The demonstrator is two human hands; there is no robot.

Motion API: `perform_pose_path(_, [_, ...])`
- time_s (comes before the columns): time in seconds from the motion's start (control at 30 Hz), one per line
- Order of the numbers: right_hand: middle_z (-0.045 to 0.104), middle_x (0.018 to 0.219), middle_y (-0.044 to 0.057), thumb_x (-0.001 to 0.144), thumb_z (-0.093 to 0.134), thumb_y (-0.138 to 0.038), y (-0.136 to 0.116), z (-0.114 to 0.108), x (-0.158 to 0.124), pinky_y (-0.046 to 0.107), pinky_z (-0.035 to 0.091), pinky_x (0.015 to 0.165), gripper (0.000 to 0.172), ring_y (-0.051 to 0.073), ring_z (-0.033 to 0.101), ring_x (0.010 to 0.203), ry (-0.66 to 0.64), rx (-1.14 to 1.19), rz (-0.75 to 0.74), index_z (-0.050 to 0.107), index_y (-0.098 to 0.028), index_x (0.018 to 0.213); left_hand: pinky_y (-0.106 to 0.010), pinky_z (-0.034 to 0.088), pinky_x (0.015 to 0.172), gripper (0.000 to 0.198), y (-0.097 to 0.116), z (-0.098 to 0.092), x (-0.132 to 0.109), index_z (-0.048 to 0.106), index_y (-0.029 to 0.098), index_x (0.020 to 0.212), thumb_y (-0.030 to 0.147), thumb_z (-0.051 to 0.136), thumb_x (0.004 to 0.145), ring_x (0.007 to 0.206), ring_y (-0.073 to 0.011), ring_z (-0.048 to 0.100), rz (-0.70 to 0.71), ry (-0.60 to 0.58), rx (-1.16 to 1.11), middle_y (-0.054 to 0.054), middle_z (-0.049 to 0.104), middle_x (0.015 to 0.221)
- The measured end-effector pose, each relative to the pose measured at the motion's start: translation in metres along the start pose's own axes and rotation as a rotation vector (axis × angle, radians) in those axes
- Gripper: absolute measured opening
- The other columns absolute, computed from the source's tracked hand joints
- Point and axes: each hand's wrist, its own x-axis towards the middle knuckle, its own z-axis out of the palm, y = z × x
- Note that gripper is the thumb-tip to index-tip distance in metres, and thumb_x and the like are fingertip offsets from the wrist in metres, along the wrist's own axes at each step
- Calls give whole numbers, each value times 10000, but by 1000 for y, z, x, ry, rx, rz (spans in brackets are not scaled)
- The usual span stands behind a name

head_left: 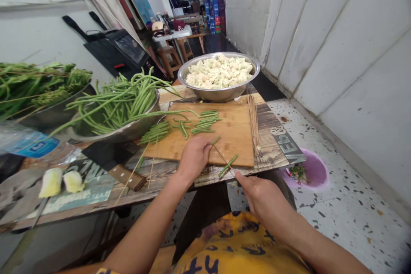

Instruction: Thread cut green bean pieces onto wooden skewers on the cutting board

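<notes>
Skewer: a thin pale bamboo skewer (224,159) lies slanted over the near edge of the board, its long axis running from upper left near the left hand down to the right hand.
Bean pieces: short green cut bean pieces (227,165) are on the skewer, crossing it, their length pointing from lower left to upper right.
Left hand: the left hand (194,156) rests on the board's near edge, fingers closed together on a bean piece at the skewer's far end.
Right hand: the right hand (261,199) sits below the table edge, thumb and forefinger pinched on the skewer's near end.
Surface: a rectangular light bamboo cutting board (231,137) on a worn printed wooden table (276,145).
Room: a narrow passage with a white panelled wall (337,51) on the right and a speckled terrazzo floor (337,205).
On the board: rows of cut green bean lengths (205,122) at the far side, a bundle of bare bamboo sticks (253,120) along the right edge.
Behind: a steel bowl of white cauliflower florets (220,72); to the left, a steel bowl of long green beans (122,102) overhanging the board.
Left of the board: a cleaver with a wooden handle (118,167), loose sticks lying across it.
Floor: a purple plastic basin (310,171) with green scraps, beside the table.
</notes>
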Motion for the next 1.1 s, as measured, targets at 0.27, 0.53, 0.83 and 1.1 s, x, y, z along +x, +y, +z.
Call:
perform_pose_path(0.27, [686, 908, 166, 822, 343, -33, 1, 7, 9, 306, 493, 765, 481, 220, 651, 843, 103, 19, -8, 496, -46, 1277, -301, 461, 749, 166, -1, -2, 3, 674, 154, 828, 124, 514, 792, 807, -192, 594, 1, -12, -25, -57, 680, 830])
perform_pose_path(0.53, [680, 968, 137, 864, 360, -88, -9, -1, 45, 288, 473, 738, 413, 220, 642, 868, 86, -81, 28, 517, -107, 1245, -277, 446, 722, 174, -1, -4, 5, 672, 159, 792, 115, 504, 779, 759, -172, 581, -6, -58, -28, -51, 666, 784])
perform_pose_path(0.83, [692, 884, 131, 866, 359, -112, -22, -14, 63, 323, 475, 659, 367, 253, 657, 796, 83, -144, 47, 541, -115, 1185, -261, 449, 726, 179, -8, -11, 8, 692, 176, 773, 151, 515, 784, 761, -162, 605, -37, -110, -78, -42, 694, 816])
perform_pose_path(1.1, [686, 987, 102, 894, 348, -129, -2, -1, 27, 279, 473, 693, 394, 213, 651, 852, 127, -61, 49, 512, -138, 1252, -322, 449, 801, 176, -26, -19, 36, 702, 152, 840, 190, 546, 768, 840, -216, 598, -20, -6, 184, -85, 692, 880])
